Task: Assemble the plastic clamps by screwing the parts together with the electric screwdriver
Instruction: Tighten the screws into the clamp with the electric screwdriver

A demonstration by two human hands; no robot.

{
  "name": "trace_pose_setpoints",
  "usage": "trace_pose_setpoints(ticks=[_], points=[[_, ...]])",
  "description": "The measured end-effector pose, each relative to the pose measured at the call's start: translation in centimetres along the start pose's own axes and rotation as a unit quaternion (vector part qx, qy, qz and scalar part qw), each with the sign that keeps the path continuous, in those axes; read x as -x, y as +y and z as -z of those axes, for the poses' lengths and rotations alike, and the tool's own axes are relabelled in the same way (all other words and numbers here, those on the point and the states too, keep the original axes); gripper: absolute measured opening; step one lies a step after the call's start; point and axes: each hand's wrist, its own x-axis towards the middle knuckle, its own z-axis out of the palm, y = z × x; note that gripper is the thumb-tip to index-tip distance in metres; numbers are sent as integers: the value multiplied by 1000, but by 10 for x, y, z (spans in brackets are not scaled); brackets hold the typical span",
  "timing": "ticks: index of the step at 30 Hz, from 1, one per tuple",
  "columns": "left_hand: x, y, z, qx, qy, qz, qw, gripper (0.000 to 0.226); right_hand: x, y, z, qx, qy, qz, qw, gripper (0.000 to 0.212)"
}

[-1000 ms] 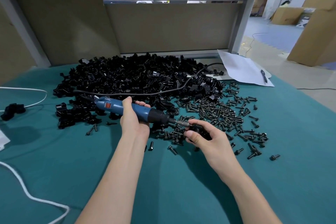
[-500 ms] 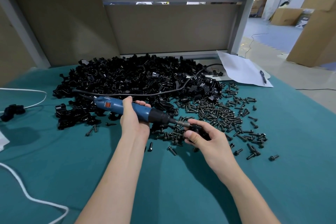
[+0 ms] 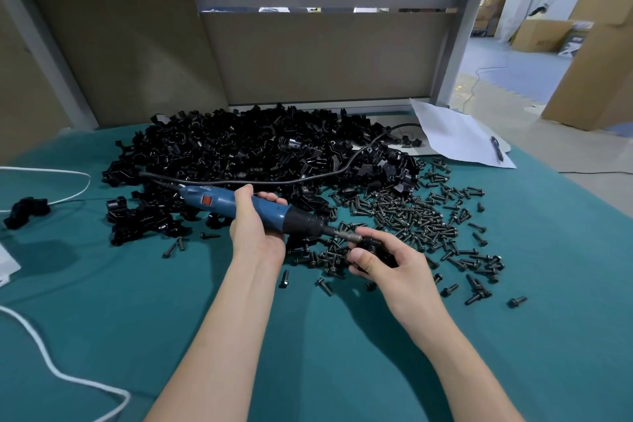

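The left hand (image 3: 255,233) wraps round the blue electric screwdriver (image 3: 274,216), thumb on the near side and fingers curled over the far side. The tool lies almost flat, and its tip points to four o'clock. The right hand (image 3: 397,271) holds a small black clamp (image 3: 371,245) tight, thumb near, fingers curled over the top. The tool's tip touches the clamp. Both arms reach in from six o'clock. The clamp sits low over the green table (image 3: 171,302), among loose screws (image 3: 411,216). A big pile of black parts (image 3: 239,154) lies at twelve o'clock from the hands.
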Motion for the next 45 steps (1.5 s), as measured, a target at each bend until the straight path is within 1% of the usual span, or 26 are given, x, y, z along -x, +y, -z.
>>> trace_pose_setpoints(ticks=[8,15,19,21,24,27,30,33,34,36,37,40,41,43,45], points=[[1,0,0,-4,2,6,1000,18,0,1,-1,-5,-1,2,1000,27],[3,0,-3,-3,5,18,1000,17,1,2,-2,-27,14,14,999,26],[3,1,-4,-10,18,24,999,19,2,4,0,33,22,38,998,33],[3,1,-3,-21,27,25,999,21,3,4,0,43,25,45,998,33],[3,3,-4,-20,30,20,999,24,5,3,-3,44,20,45,998,32],[3,10,-7,-10,34,7,999,28,6,1,-1,44,21,40,998,25],[1,19,-4,7,55,-7,998,42,7,-1,4,10,37,39,999,17],[5,25,1,-34,74,-12,997,50,7,-5,5,-41,41,27,998,16],[7,25,2,-53,69,-16,996,47,7,-6,4,-62,38,24,997,15],[13,24,5,-92,52,-38,994,32,8,-7,3,-113,32,15,993,16],[17,23,6,-116,46,-51,991,33,7,-8,4,-137,33,9,990,17],[28,20,9,-220,68,-74,970,68,7,-10,6,-209,39,-13,977,24],[32,19,10,-267,80,-90,956,72,8,-11,7,-234,41,-20,971,27],[44,16,9,-375,87,-138,913,70,10,-15,7,-277,50,-37,959,31],[60,12,6,-454,60,-196,867,60,12,-20,7,-308,62,-57,948,37]])
